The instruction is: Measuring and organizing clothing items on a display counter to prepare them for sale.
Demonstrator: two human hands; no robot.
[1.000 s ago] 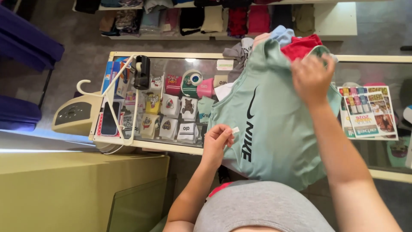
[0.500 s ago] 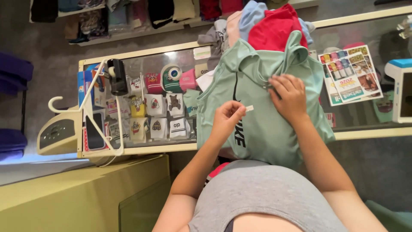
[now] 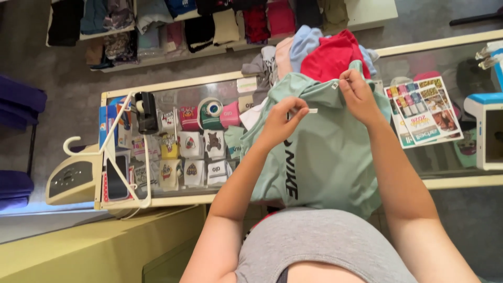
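Mint-green cloth fills the middle: a T-shirt [image 3: 325, 152] draped over the near edge of a glass display counter [image 3: 173, 84], its hem running down out of sight behind the person's grey top. The left hand [image 3: 280, 123] is closed in a pinch on a small white tag [image 3: 310, 110], fingers curled. The right hand [image 3: 359, 94] pinches the shirt's neckline near the far edge of the counter, thumb and forefinger together (the other fingers are folded and hard to separate). Behind the shirt lies a heap of folded clothes [image 3: 327, 50] in red, blue and pink, mostly covered. Under the glass sit small printed socks [image 3: 196, 157], blurred by reflections. A tape dispenser [image 3: 145, 111] and a white hanger [image 3: 112, 152] lie toward the counter's left end, beside a beige phone [image 3: 70, 181]. A colourful leaflet [image 3: 422, 112] lies at the right. A white-and-blue device [image 3: 490, 131] is cut off by the frame. Shelves of clothes [image 3: 157, 23] line the grey floor beyond.
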